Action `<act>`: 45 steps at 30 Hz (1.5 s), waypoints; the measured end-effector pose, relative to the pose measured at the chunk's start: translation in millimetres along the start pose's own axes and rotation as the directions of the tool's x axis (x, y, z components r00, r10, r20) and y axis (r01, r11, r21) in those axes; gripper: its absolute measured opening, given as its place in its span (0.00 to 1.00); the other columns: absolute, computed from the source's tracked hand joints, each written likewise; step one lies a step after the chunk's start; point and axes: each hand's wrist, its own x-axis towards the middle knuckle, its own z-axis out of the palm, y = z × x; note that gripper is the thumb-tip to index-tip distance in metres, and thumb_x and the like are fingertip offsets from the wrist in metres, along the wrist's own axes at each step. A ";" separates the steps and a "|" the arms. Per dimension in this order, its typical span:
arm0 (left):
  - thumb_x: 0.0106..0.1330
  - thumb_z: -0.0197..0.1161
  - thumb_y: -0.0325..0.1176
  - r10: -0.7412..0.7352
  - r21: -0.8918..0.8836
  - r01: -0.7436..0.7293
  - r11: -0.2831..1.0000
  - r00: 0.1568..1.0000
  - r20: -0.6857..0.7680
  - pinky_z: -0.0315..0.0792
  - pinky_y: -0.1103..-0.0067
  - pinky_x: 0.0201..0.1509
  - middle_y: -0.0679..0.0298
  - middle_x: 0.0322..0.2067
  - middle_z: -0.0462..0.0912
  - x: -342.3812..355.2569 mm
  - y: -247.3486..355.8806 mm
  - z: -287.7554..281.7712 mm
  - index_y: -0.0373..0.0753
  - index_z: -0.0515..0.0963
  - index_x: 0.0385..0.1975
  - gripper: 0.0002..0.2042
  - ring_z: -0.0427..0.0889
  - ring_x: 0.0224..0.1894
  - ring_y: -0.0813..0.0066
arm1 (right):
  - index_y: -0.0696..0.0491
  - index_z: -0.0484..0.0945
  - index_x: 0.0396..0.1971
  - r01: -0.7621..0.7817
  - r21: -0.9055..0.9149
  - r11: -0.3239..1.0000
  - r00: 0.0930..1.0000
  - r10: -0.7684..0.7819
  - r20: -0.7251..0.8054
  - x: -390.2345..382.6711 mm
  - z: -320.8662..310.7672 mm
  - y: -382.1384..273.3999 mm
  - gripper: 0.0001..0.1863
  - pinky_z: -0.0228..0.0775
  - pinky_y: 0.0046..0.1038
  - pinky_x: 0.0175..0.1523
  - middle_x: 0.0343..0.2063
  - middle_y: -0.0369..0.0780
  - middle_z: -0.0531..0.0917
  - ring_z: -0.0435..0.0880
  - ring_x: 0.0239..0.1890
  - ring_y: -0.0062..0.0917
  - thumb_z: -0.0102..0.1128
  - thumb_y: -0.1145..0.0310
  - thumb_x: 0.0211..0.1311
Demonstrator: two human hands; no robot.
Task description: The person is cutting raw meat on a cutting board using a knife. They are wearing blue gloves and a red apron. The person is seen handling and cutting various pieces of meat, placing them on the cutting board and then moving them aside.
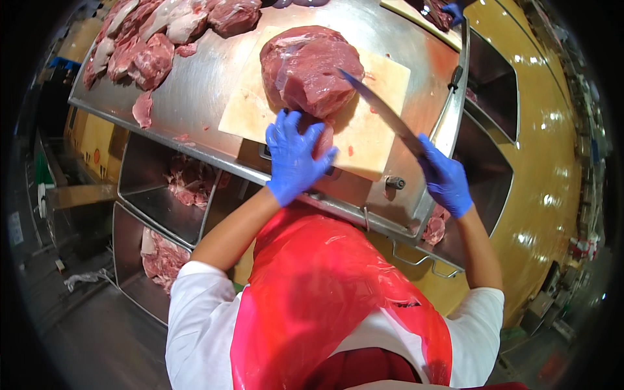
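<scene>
A large, boneless chunk of red meat (311, 68) rests on a pale cutting board (380, 146) on the steel table. At its near edge is my left hand (291, 156) in a blue glove, with a small pinkish piece of meat (324, 140) between its thumb and fingers. Whether that piece is still joined to the chunk cannot be made out. My right hand (445, 177), gloved too, is closed round the handle of a long knife (385, 112). The blade slants up and left, its tip over the right side of the chunk.
More meat cuts (153, 55) are heaped at the table's far left. A sharpening steel (448, 97) lies along the right edge. Steel bins (123, 172) with meat stand below on the left, others (484, 172) on the right. Another person's gloved hand (453, 12) shows at the top right.
</scene>
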 end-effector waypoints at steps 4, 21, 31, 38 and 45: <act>0.48 0.68 0.40 -0.077 0.118 0.082 0.990 0.996 -0.044 0.64 0.58 0.47 0.53 0.41 0.73 -2.8 -37.3 17.8 0.43 0.78 0.34 0.15 0.71 0.45 0.51 | 0.40 0.65 0.68 0.004 0.049 0.999 0.970 -0.016 0.243 63.7 26.4 -55.1 0.31 0.75 0.38 0.37 0.35 0.47 0.82 0.82 0.32 0.46 0.59 0.70 0.65; 0.52 0.63 0.25 -0.241 -0.466 0.353 0.811 0.928 0.284 0.72 0.76 0.35 0.62 0.26 0.77 0.8 -58.6 -99.4 0.35 0.76 0.30 0.06 0.77 0.29 0.75 | 0.38 0.76 0.56 0.116 -0.081 0.990 0.927 -0.079 0.368 128.3 126.7 -78.2 0.21 0.76 0.43 0.33 0.32 0.51 0.84 0.84 0.29 0.46 0.51 0.68 0.63; 0.59 0.69 0.47 -0.365 -0.023 0.368 0.930 0.927 0.087 0.60 0.63 0.70 0.48 0.62 0.68 -11.3 -242.0 -129.3 0.42 0.67 0.65 0.34 0.66 0.65 0.54 | 0.51 0.56 0.72 -0.066 0.509 0.858 0.963 0.189 -0.192 117.8 86.8 -63.7 0.34 0.74 0.23 0.32 0.34 0.37 0.83 0.80 0.28 0.19 0.55 0.78 0.67; 0.71 0.57 0.44 -0.149 -0.844 0.425 0.327 0.905 0.398 0.64 0.73 0.66 0.55 0.58 0.75 161.1 -152.4 -31.9 0.34 0.69 0.63 0.25 0.72 0.61 0.65 | 0.58 0.63 0.66 0.050 0.661 0.749 0.929 0.209 -0.307 265.8 113.5 -114.6 0.28 0.76 0.26 0.47 0.46 0.43 0.83 0.82 0.41 0.22 0.57 0.71 0.67; 0.77 0.39 0.41 -0.077 -0.871 0.478 -0.114 0.870 0.487 0.65 0.73 0.68 0.55 0.57 0.77 172.0 -165.4 34.7 0.33 0.72 0.61 0.23 0.75 0.59 0.68 | 0.59 0.66 0.62 0.003 0.760 0.650 0.848 0.402 -0.347 265.6 112.3 -102.9 0.25 0.77 0.22 0.45 0.39 0.40 0.84 0.82 0.37 0.18 0.58 0.68 0.69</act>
